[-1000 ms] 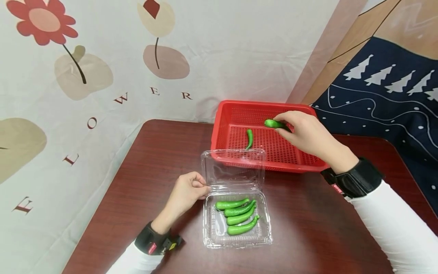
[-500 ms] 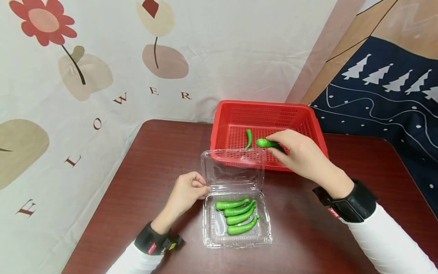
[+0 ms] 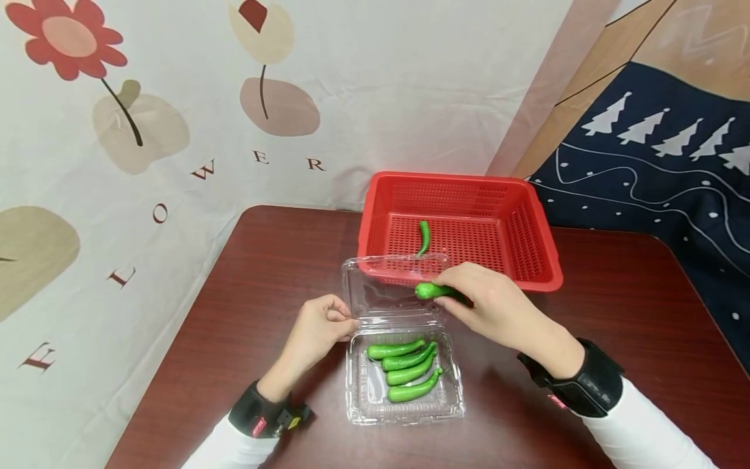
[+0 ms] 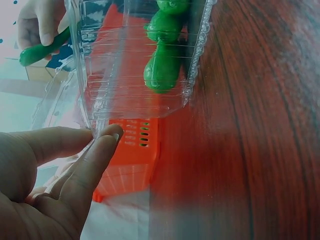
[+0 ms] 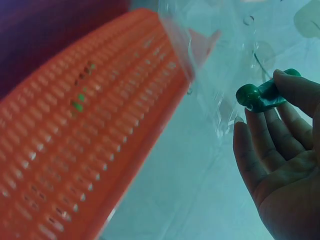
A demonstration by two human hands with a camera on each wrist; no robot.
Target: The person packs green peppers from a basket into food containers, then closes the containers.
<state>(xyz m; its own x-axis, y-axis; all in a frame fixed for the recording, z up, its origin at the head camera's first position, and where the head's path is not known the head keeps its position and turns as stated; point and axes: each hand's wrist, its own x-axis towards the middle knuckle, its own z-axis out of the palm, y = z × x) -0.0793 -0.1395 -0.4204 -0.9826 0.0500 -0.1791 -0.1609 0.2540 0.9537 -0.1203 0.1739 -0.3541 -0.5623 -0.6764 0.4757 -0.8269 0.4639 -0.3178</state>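
Observation:
My right hand (image 3: pixel 492 303) pinches a green pepper (image 3: pixel 430 290) between thumb and fingers, in front of the raised lid of a clear plastic clamshell box (image 3: pixel 404 415). In the right wrist view that pepper (image 5: pixel 262 96) lies across the fingertips. My left hand (image 3: pixel 322 324) pinches the box's left edge by the hinge, and the left wrist view shows its thumb and fingers (image 4: pixel 107 140) meeting on the plastic. Several green peppers (image 3: pixel 410 372) lie side by side in the box's base. One more pepper (image 3: pixel 424 236) sits in the red basket (image 3: pixel 459 280) behind.
The dark wooden table (image 3: pixel 275 260) carries the box in front and the basket at the back. The box's open lid (image 3: pixel 375 286) overlaps the basket's front rim in the head view. A printed cloth (image 3: pixel 381 85) hangs behind the table.
My right hand has moved from over the basket toward me and to the left, bringing the pepper in front of the box's lid. The left hand has stayed at the box's edge.

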